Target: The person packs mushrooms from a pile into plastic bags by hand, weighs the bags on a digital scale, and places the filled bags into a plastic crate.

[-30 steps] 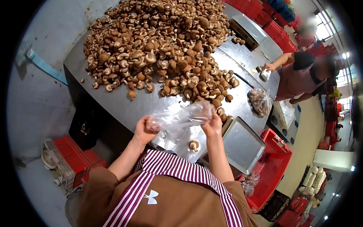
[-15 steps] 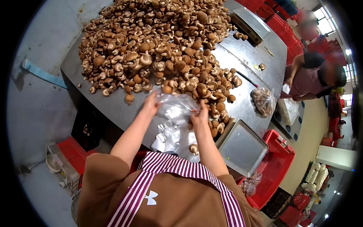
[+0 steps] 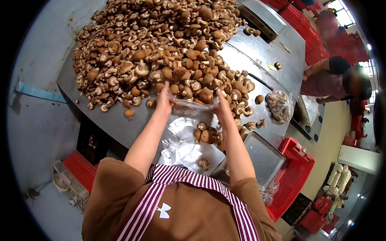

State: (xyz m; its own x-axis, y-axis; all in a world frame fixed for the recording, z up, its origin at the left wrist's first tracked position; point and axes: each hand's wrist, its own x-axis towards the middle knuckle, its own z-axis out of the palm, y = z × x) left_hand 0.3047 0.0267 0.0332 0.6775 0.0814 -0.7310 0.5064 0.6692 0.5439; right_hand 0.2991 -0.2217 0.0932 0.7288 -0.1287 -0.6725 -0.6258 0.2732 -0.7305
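In the head view, a clear plastic bag (image 3: pixel 191 105) is gripped at its sides by the fingers of the left hand (image 3: pixel 164 103) and right hand (image 3: pixel 222 108), its mouth spread against the shiitake mushrooms (image 3: pixel 161 52) heaped on the metal bench (image 3: pixel 130 126). A white Under Armour logo (image 3: pixel 163 210) is seen on the brown shirt (image 3: pixel 197 205).

1 head-worn camera looks forward and steeply down over the wearer's brown-shirted chest (image 3: pixel 193 209) onto the grey metal table (image 3: pixel 130 124).
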